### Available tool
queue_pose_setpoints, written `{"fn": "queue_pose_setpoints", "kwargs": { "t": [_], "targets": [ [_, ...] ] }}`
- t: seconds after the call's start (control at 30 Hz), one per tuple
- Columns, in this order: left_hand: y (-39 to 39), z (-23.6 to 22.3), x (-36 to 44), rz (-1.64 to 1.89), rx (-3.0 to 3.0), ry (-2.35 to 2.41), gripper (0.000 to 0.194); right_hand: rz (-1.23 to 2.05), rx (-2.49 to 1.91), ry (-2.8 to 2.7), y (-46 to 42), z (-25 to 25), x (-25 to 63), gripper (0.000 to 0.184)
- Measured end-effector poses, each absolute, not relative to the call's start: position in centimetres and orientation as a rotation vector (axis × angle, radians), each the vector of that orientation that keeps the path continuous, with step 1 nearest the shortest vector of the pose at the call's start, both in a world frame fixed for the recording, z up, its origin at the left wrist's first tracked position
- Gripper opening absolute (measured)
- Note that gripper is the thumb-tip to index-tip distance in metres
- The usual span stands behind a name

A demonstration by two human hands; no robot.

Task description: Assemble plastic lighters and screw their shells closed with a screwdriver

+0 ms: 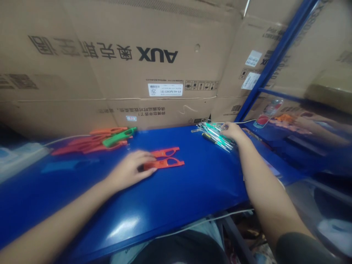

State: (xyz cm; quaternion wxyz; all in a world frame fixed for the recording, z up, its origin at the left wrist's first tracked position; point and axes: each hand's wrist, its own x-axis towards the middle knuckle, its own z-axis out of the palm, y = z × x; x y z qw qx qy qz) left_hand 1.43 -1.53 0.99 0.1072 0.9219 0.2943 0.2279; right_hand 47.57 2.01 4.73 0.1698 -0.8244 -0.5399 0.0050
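Note:
Two flat orange plastic pieces (167, 162), each with an oval opening, lie side by side on the blue table. My left hand (139, 167) is closed around their near-left ends, thumb on the front side and fingers over the top. Farther right, a heap of thin metal rods with green parts (216, 134) lies near the back edge. My right hand (231, 131) reaches into the top of that heap with its fingers bent together; what they pinch is hidden. A dark stick with a yellow part (209, 138) lies against the heap.
More orange-red plastic pieces (82, 143), a green one (117, 138) and a blurred blue one (67, 165) lie on the left of the blue table (192, 190). A cardboard wall (110, 84) stands behind. At right are a blue metal frame (275, 62) and a clear bottle (261, 120).

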Motion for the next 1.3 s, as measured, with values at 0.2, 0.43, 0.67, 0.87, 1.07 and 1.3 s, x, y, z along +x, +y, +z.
{"fn": "queue_pose_setpoints", "kwargs": {
  "t": [0.2, 0.43, 0.67, 0.87, 1.07, 1.3],
  "targets": [
    [-1.3, 0.8, 1.5, 0.632, 2.707, 0.847, 0.032, 0.022, -2.308, -1.567, 2.3, 4.6, 45.8, 0.008],
    [-1.4, 0.9, 1.3, 0.614, 2.691, 0.854, 0.033, -0.121, -2.157, -1.456, 1.7, 5.4, 44.2, 0.018],
    [-1.5, 1.9, 1.0, 0.526, 2.729, 0.845, 0.035, 0.180, -1.654, -1.404, 0.8, 6.4, 39.5, 0.017],
    [-1.7, 3.6, 0.4, 0.353, 2.735, 0.849, 0.030, 0.707, -1.397, -1.644, -1.1, 5.5, 33.6, 0.038],
    [-2.2, 5.1, -0.6, 0.239, 2.731, 0.781, 0.025, 0.658, -1.215, -2.049, -4.6, 5.4, 30.4, 0.032],
    [-2.8, 4.3, 0.5, 0.522, 2.723, 0.966, 0.053, 0.544, -1.159, -2.199, -5.4, 4.6, 29.2, 0.030]
  ]
}}
